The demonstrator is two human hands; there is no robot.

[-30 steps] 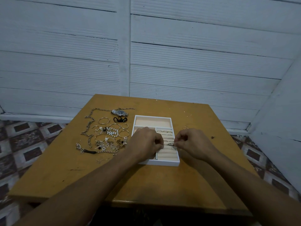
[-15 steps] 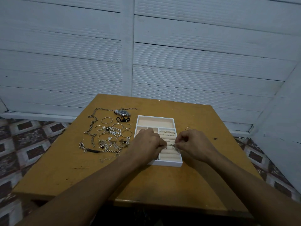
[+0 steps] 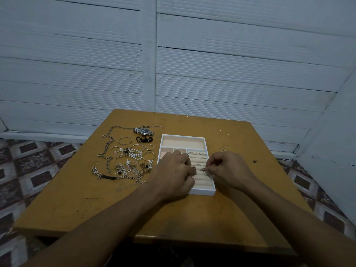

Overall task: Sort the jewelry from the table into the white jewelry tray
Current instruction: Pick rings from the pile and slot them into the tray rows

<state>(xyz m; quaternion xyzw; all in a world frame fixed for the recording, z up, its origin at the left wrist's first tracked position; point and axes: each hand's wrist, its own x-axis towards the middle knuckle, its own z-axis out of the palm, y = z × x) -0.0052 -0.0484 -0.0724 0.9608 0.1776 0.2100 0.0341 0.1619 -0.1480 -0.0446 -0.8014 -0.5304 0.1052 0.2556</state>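
Little has changed in the last second. The right hand [image 3: 229, 170] still pinches a small ring [image 3: 203, 169] at the tray's [image 3: 202, 192] rolls, not yet seated. The left hand [image 3: 173, 170] curls beside it; whether it holds anything, I cannot tell. Most jewelry [image 3: 131, 157] remains on the table [image 3: 192, 218].

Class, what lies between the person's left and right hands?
In the head view, cream ring rolls of the white jewelry tray lie between the left hand and the right hand, which pinches a small ring.

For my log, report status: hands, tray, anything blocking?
Right hand pinches small ring over white tray. Left hand rests on tray, grip unclear. Loose jewelry left of tray.
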